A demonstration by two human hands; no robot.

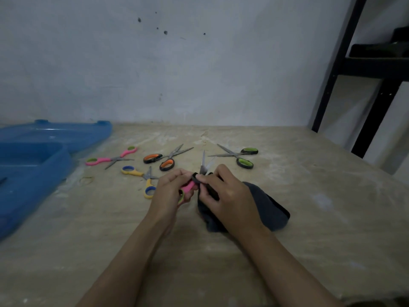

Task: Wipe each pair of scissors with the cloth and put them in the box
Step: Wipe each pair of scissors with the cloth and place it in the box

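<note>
My left hand (pixel 171 189) grips the pink handle of a pair of scissors (pixel 188 187) whose blades (pixel 204 163) point up and away, slightly apart. My right hand (pixel 225 191) holds a dark grey cloth (pixel 270 207) and pinches part of it against the base of the blades. Several other scissors lie on the table beyond my hands: a pink-and-green pair (pixel 110 159), a yellow-and-blue pair (pixel 141 177), an orange-and-black pair (pixel 164 159) and a green-and-black pair (pixel 240 155). The blue box (pixel 33 173) stands open at the left.
The blue box's lid (pixel 66 132) lies behind it against the wall. A rubber band (pixel 86 180) lies near the box. A black shelf frame (pixel 363 85) stands at the right, past the table's edge. The wooden table (pixel 199 251) meets a pale wall at the back.
</note>
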